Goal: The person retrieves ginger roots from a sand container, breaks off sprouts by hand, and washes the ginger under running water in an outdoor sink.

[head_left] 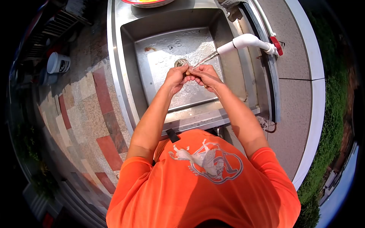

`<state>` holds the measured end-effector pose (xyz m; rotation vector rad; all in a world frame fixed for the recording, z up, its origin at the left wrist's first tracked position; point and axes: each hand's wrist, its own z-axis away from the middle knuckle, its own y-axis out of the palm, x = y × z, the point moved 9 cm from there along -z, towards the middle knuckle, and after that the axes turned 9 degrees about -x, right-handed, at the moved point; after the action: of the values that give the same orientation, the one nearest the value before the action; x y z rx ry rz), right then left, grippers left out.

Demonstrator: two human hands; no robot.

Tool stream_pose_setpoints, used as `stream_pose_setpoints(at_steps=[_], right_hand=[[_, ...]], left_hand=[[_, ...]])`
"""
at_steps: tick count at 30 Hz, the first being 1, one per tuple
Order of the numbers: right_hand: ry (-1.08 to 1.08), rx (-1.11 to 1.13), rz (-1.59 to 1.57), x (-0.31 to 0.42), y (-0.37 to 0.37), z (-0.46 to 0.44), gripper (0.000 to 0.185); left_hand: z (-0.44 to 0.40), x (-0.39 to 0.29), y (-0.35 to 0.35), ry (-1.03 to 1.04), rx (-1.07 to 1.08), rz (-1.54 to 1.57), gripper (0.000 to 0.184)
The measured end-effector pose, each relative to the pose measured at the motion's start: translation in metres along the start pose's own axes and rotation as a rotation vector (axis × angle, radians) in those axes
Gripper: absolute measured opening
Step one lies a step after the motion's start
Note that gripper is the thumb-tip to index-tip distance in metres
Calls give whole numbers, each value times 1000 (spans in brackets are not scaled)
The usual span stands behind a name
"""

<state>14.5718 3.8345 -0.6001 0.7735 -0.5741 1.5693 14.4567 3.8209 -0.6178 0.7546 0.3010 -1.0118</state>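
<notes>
Over the steel sink (152, 81), my left hand (176, 78) and my right hand (207, 77) meet fingertip to fingertip. Both are closed on a small brownish piece (188, 72), mostly hidden by the fingers; its kind is not clear. A stream of water (208, 58) runs from the white pipe tap (245, 41) down to the fingers of my right hand. Just beyond the hands lies the round drain (181, 62), with water spread across the basin floor around it.
A red-rimmed bowl (148, 4) with something yellow inside stands on the counter beyond the sink. The tap's red handle (276, 46) is at the right, beside a stone ledge (296, 95). A white bucket (58, 63) sits on the tiled ground (83, 110) to the left.
</notes>
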Motion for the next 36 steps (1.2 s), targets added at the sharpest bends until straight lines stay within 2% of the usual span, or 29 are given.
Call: stream_pose_setpoints(at_steps=[4,7,10,14,17,18,21,24,26,28,30,33,34,36], right_hand=[[-122,-165,4,5,3,2,19],[-58,-139,-8,-6,-1,-3,14],[-165,-157,116,-3,-3,-4,10],[-29,-43,-59,-13,-9,-8,4],[-217,-231,106,-16,-8,-21,5],[-184,-232,193,-9,-6,-14,5],[-215,-135,91,-10,-2,-8,6],[-15,-89,-283,-18,-10,-1,8],[-15,-137,-323,-13,-11,6,6],[-30,-116,-332,-8,-3,9,7],[-67,-52,-319,-2,8,14,13],[8,40,-293,3,28,17,27],[32,20,-327,1,31,11,34],[14,22,-395,6,32,7,35]], left_hand=[[-13,7,-6,25,45,103,32],[-12,11,-5,7,42,72,32],[-18,18,-10,7,41,142,33],[-15,16,-4,12,96,203,32],[-15,16,-3,3,44,156,30],[-19,17,-5,11,43,183,29],[-26,21,-14,31,68,269,25],[-27,18,-9,24,156,388,20],[-22,12,-4,-3,181,508,17],[-22,14,-4,17,174,434,16],[-27,20,-2,35,235,396,16],[-46,47,-4,-78,353,433,21],[-32,40,2,-76,205,298,34],[-30,39,9,-177,229,371,34]])
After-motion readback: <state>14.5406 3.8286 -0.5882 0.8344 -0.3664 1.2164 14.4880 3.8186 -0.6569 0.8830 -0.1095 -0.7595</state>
